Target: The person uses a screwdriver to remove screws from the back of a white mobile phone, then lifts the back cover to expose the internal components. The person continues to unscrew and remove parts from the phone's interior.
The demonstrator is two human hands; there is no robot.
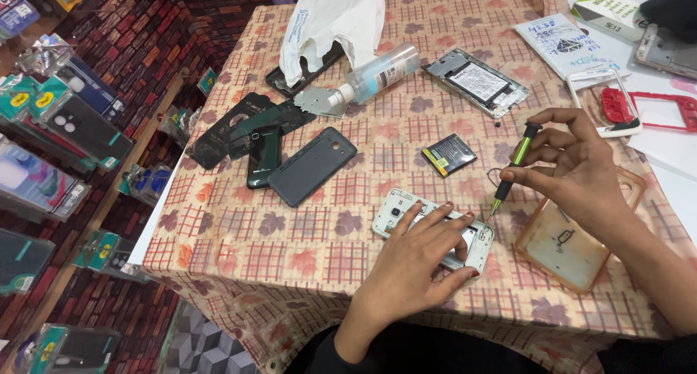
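Left hand [421,261] lies flat, fingers spread, pinning an opened white phone frame [396,208] at the table's [218,250] near edge. Right hand [573,167] pinches a green screwdriver [514,167], tip at the frame's rt corner. Risk: tip may slip & gouge, or a tiny screw roll off. Beyond: loose battery [449,155], dark back cover [312,165], spray bottle [374,76]

Bright even overhead light, soft short shadows, sharp centre, slight edge distortion.
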